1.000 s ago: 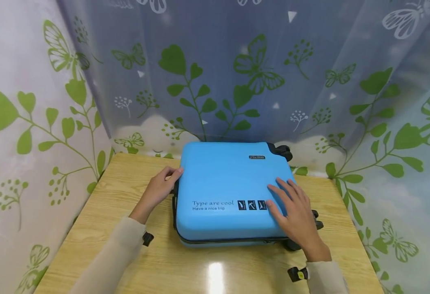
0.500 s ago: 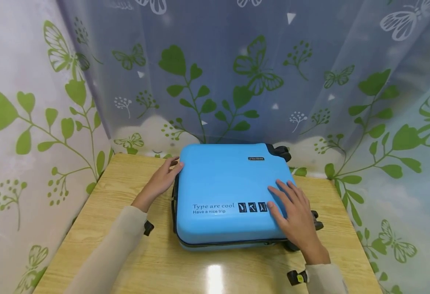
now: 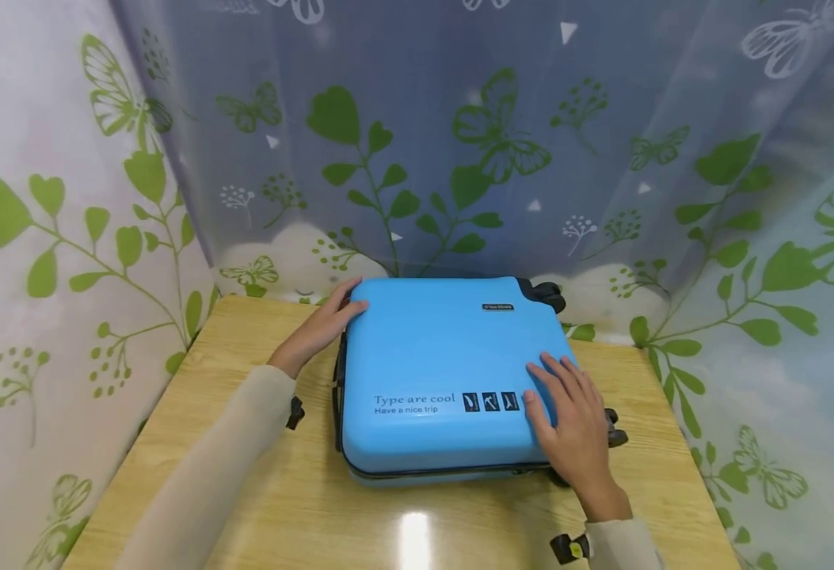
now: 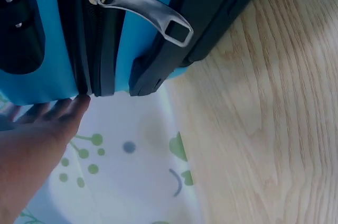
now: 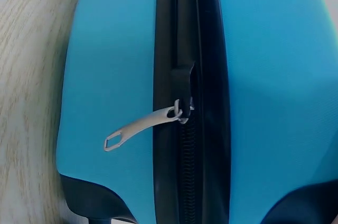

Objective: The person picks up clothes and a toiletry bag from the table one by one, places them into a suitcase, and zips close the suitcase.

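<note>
A bright blue hard-shell suitcase (image 3: 445,372) lies flat in the middle of a pale wooden table (image 3: 260,507), its black wheels (image 3: 546,294) toward two o'clock. The left hand (image 3: 320,328) rests at the case's far-left corner, around ten o'clock, fingers straight against the shell. The right hand (image 3: 573,419) lies flat and spread on the lid's near-right part, around four o'clock, gripping nothing. A leaf-and-butterfly curtain (image 3: 459,142) hangs behind.

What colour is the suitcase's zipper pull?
Silver-grey metal zipper pull on the blue suitcase; clearest in the right wrist view.
</note>
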`<action>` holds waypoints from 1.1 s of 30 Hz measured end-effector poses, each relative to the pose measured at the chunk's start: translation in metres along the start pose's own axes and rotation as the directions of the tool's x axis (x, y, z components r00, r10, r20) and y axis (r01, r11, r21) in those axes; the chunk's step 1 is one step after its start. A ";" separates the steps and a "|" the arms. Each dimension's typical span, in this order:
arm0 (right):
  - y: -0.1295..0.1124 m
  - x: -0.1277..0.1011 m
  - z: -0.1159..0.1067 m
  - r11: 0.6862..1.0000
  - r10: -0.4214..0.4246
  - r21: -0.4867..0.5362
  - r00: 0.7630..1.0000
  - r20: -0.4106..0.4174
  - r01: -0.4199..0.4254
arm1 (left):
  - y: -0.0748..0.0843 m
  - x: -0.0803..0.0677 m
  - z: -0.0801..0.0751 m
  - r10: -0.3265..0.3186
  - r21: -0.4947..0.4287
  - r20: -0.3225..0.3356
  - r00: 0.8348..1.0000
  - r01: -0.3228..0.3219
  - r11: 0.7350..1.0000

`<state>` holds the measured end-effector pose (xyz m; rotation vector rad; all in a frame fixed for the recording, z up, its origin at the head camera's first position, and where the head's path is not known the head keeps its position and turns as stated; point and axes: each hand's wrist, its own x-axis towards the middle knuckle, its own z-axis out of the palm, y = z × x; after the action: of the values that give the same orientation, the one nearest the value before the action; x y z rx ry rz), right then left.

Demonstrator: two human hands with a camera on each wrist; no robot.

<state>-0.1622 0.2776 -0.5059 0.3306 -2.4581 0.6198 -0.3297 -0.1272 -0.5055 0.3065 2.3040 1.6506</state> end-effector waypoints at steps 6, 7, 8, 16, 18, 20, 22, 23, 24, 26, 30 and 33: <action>0.002 -0.001 0.000 1.000 -0.007 0.014 1.000 -0.003 0.007 | 0.001 0.004 0.001 0.013 -0.007 0.004 1.000 -0.013 1.000; 0.002 -0.001 0.000 1.000 -0.015 0.016 1.000 -0.003 0.015 | 0.001 0.003 0.000 0.011 -0.006 0.002 1.000 -0.011 1.000; 0.003 0.000 -0.001 1.000 -0.021 0.018 1.000 -0.002 0.021 | 0.000 0.002 0.000 0.010 -0.007 -0.002 1.000 -0.010 1.000; 0.014 0.001 -0.007 0.997 -0.073 0.028 0.997 0.021 0.072 | -0.001 -0.012 0.002 0.060 0.014 -0.017 0.998 -0.060 0.998; 0.016 0.001 -0.010 0.996 -0.088 0.034 0.995 0.037 0.087 | -0.002 -0.016 0.003 0.073 0.020 -0.025 0.997 -0.073 0.997; 0.019 0.002 -0.012 0.994 -0.104 0.041 0.993 0.051 0.102 | -0.004 -0.020 0.004 0.095 0.028 -0.034 0.995 -0.094 0.995; 0.022 0.001 -0.014 0.992 -0.117 0.048 0.991 0.066 0.114 | -0.005 -0.024 0.005 0.115 0.031 -0.037 0.993 -0.114 0.993; 0.023 0.001 -0.015 0.992 -0.122 0.049 0.990 0.075 0.119 | -0.006 -0.027 0.005 0.124 0.030 -0.039 0.992 -0.123 0.992; 0.024 0.001 -0.015 0.991 -0.128 0.050 0.988 0.083 0.124 | -0.007 -0.029 0.006 0.131 0.028 -0.039 0.991 -0.130 0.991; 0.026 0.002 -0.016 0.989 -0.141 0.053 0.985 0.096 0.137 | -0.008 -0.033 0.007 0.144 0.026 -0.040 0.989 -0.143 0.989; 0.029 0.003 -0.019 0.985 -0.165 0.059 0.981 0.107 0.159 | -0.008 -0.039 0.008 0.165 0.026 -0.039 0.986 -0.164 0.986; 0.032 0.005 -0.020 0.984 -0.172 0.065 0.979 0.107 0.165 | -0.007 -0.043 0.009 0.172 0.033 -0.044 0.984 -0.171 0.985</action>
<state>-0.1679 0.3149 -0.5000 0.6049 -2.4894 0.6131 -0.2862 -0.1364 -0.5099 0.4906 2.3973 1.7216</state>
